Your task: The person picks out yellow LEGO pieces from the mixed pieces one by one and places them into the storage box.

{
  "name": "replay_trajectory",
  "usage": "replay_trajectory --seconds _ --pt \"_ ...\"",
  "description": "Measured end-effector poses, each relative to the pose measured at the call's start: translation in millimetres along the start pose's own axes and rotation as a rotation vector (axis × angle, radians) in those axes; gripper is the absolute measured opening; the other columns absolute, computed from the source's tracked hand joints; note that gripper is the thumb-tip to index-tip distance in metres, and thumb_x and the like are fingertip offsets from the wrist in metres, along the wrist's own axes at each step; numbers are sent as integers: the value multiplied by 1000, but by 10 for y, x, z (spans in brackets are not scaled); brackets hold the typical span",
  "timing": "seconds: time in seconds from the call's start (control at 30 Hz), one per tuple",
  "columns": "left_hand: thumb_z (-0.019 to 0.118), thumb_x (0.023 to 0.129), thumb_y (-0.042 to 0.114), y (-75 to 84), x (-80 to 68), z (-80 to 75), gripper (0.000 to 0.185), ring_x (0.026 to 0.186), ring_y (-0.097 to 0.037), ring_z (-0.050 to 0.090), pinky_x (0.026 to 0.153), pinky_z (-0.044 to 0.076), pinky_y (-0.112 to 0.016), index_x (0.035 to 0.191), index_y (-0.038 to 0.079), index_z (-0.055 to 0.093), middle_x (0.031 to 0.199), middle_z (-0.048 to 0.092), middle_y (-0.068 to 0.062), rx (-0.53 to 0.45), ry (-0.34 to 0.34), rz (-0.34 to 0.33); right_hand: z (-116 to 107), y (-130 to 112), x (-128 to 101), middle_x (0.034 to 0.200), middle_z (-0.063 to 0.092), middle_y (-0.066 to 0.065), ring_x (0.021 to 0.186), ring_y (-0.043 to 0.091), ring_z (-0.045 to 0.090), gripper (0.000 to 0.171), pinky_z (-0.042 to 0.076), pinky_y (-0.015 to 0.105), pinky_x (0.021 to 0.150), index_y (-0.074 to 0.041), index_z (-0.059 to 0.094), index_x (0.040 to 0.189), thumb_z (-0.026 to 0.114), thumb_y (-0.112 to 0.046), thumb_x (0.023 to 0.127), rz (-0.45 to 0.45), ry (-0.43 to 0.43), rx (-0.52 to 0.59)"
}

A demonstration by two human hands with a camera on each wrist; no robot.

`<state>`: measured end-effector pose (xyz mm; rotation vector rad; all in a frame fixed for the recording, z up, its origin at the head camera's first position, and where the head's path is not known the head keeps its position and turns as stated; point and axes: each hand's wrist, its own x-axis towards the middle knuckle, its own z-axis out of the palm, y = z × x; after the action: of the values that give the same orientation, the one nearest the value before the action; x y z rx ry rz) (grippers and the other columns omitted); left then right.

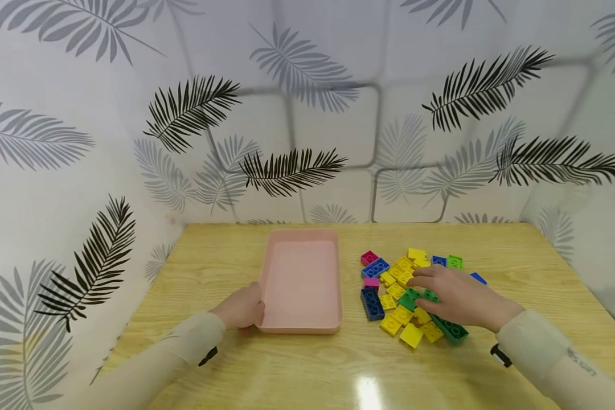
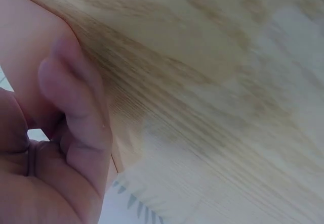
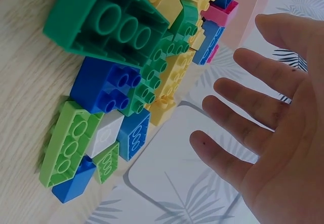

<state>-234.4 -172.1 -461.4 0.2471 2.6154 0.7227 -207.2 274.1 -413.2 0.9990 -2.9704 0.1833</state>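
Note:
A shallow pink tray (image 1: 300,327) lies on the wooden table, nothing inside it. My left hand (image 1: 242,310) holds the tray's near left corner, fingers curled against its wall (image 2: 30,47). To the tray's right lies a heap of toy bricks (image 1: 400,287): yellow, green, blue and pink ones. My right hand (image 1: 453,295) hovers flat over the heap with straight, spread fingers (image 3: 243,105). The right wrist view shows a dark green brick (image 3: 109,24), a blue brick (image 3: 104,90) and a light green brick (image 3: 66,143) below the palm, none held.
The wooden table (image 1: 312,370) ends against leaf-patterned walls (image 1: 307,114) at the back and both sides. A blue brick (image 1: 371,303) and a pink brick (image 1: 369,257) lie between tray and heap. Glare marks the table's near edge (image 1: 369,393).

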Motion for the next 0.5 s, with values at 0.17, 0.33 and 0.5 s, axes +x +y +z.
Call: replay_trajectory --seconds 0.17,0.33,0.5 --pt "47 102 8 84 33 19 28 44 -19 56 48 45 -28 124 -9 45 60 58 -8 6 -25 2 17 -9 -14 132 63 14 121 38 60 36 49 56 98 -11 69 126 70 -29 95 4 -9 13" --pt "45 103 9 201 107 40 39 45 -19 57 47 46 -29 135 -13 39 61 59 -8 15 -36 13 5 -15 -10 130 64 13 119 37 61 36 50 55 96 -11 69 125 70 -29 94 0 -5 3" --pt "49 100 9 278 177 68 53 46 -21 61 47 49 -31 144 -16 31 63 62 -10 22 -39 16 -28 -13 -10 129 65 12 118 37 61 36 50 55 96 -11 69 125 71 -28 94 2 -1 3"
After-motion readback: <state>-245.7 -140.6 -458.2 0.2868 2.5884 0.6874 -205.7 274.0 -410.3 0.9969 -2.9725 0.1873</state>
